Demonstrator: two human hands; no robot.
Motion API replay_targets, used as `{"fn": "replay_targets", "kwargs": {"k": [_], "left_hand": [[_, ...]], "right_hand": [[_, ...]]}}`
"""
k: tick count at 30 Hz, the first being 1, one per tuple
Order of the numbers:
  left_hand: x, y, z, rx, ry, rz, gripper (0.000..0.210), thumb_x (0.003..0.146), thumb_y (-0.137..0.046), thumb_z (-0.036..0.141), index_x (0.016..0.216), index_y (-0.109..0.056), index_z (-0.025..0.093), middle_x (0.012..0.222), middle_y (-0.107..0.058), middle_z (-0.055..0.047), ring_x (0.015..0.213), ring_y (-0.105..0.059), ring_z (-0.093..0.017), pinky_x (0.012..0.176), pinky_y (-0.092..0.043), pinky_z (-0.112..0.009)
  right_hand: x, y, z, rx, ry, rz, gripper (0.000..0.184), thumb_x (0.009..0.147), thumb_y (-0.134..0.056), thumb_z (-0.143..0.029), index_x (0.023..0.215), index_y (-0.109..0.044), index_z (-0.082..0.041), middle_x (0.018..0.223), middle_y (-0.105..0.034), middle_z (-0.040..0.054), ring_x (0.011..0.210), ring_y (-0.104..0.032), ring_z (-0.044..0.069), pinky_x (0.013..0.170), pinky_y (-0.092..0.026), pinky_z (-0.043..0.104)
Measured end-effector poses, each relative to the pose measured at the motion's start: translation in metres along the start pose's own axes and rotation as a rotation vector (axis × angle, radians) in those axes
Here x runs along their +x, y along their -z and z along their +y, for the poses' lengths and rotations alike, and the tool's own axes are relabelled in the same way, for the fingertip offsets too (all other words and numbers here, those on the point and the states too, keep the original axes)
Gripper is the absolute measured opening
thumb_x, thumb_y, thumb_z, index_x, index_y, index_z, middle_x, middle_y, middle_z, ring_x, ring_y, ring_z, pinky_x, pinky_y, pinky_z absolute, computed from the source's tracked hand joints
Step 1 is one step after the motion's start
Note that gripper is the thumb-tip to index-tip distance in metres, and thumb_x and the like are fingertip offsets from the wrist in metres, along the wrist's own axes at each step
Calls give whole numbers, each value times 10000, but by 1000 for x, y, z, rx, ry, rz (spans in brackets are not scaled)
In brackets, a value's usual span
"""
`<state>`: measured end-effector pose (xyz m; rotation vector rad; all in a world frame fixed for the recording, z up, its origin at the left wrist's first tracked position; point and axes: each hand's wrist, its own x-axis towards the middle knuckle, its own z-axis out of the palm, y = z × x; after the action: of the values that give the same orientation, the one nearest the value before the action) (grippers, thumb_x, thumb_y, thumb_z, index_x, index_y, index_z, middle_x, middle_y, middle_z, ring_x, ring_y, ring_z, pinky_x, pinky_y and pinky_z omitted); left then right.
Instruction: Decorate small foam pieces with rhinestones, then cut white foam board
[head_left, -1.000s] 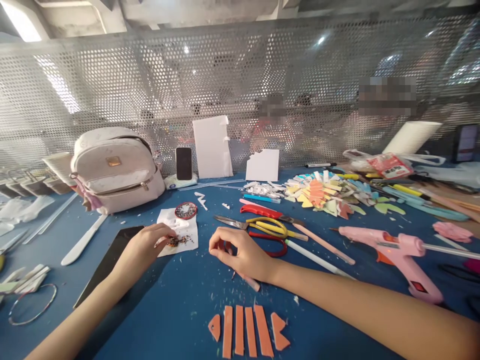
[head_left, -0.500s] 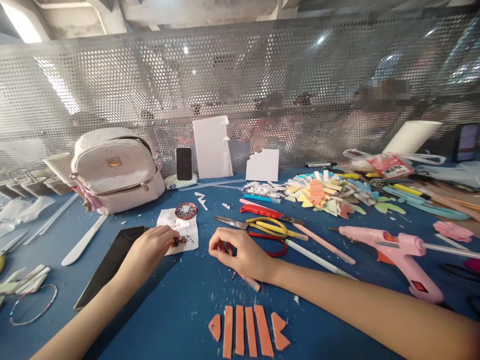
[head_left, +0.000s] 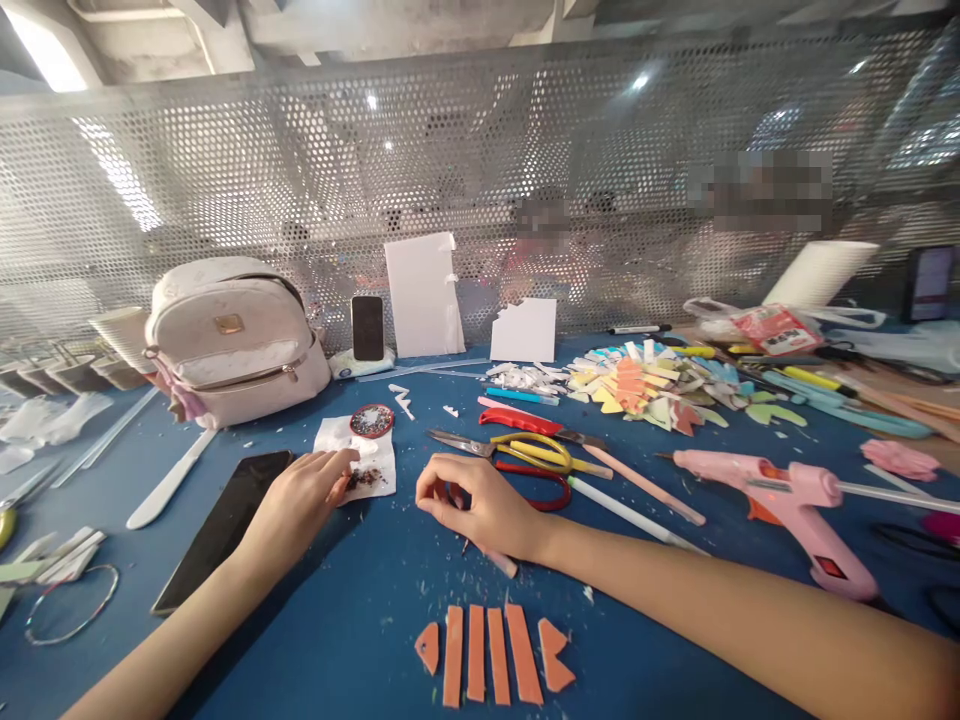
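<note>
Bits [head_left: 367, 478], dark and tiny, lie loose on the white tissue [head_left: 381, 458], mid-table, just past the left hand's fingertips. Left hand [head_left: 304, 500]: palm down, fingers bent and close together, tips at the tissue's near-left edge; whether thumb and finger pinch a bit, cannot tell. Right hand [head_left: 480, 505]: rests on its side, fingers curled, thumb and forefinger bent toward each other; tip contact or a held bit not clear.

Step looks like picking through the bits by hand. To do it well: come in from above with thumb and forefinger only, take one bit at a time, keep the other fingers lifted so they don't drag the tissue or smear the heap. Work from the thin outer edge of the pile, where single bits are easier to pinch. Red-rimmed dish [head_left: 372, 421] overlaps the tissue's far side, so a tug on the paper could tip it; go gently. Right hand is near enough to steady the tissue's right edge if it slides.

Mind the wrist: phone [head_left: 225, 530] lies close by the left forearm. Orange strips [head_left: 476, 655] lie in a row nearer the body; sleeveless arms should pass clear of them. Scissors [head_left: 461, 443] lie just beyond the right hand, blades toward the tissue; don't brush the tip.
</note>
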<state>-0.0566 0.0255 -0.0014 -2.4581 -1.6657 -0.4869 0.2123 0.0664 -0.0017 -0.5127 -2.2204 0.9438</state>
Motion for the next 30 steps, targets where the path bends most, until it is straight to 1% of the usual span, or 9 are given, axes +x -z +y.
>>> {"fn": "replay_targets", "kwargs": {"k": [5,10,15,22,26,30], "left_hand": [[1,-1,-2,-32,9,15,231,962,-400,199,1058,-609,181,930,-742,-98,824,-689,-279,710,-511,-364],[3,1,-3,-65,32,18,286,948,-392,217,1030,-663,172,979,-743,-113,876,-706,-288,758,-524,-383],[2,3,-4,-104,50,-7,291,915,-429,217,968,-714,199,990,-748,-88,884,-717,-269,759,-530,-356],[2,1,-4,-174,59,-18,291,932,-439,250,949,-727,212,983,-752,-73,873,-721,-237,764,-527,-317],[2,2,-4,-207,74,-5,288,944,-439,271,964,-719,208,999,-752,-69,896,-725,-230,764,-525,-302],[3,3,-3,-210,111,28,264,932,-454,281,955,-707,211,1001,-752,-68,865,-734,-239,735,-516,-304]], "right_hand": [[-1,0,-1,-11,-8,3,69,943,-605,-172,880,-612,-198,850,-612,-6,700,-544,110,630,-426,230],[-1,0,-1,-10,1,3,69,941,-607,-162,881,-613,-195,851,-609,-8,705,-542,109,637,-423,231],[-1,0,-1,-7,-1,3,67,943,-607,-166,884,-616,-195,847,-607,-8,695,-533,108,627,-418,231],[0,0,1,4,-3,0,66,944,-605,-169,886,-621,-197,855,-615,-5,703,-542,109,626,-423,229],[0,0,0,2,-5,0,65,941,-606,-169,885,-623,-199,846,-615,-4,698,-541,112,626,-428,231],[-1,-1,-1,-3,-3,6,67,941,-606,-165,885,-623,-198,848,-616,-6,702,-543,110,628,-428,230]]}}
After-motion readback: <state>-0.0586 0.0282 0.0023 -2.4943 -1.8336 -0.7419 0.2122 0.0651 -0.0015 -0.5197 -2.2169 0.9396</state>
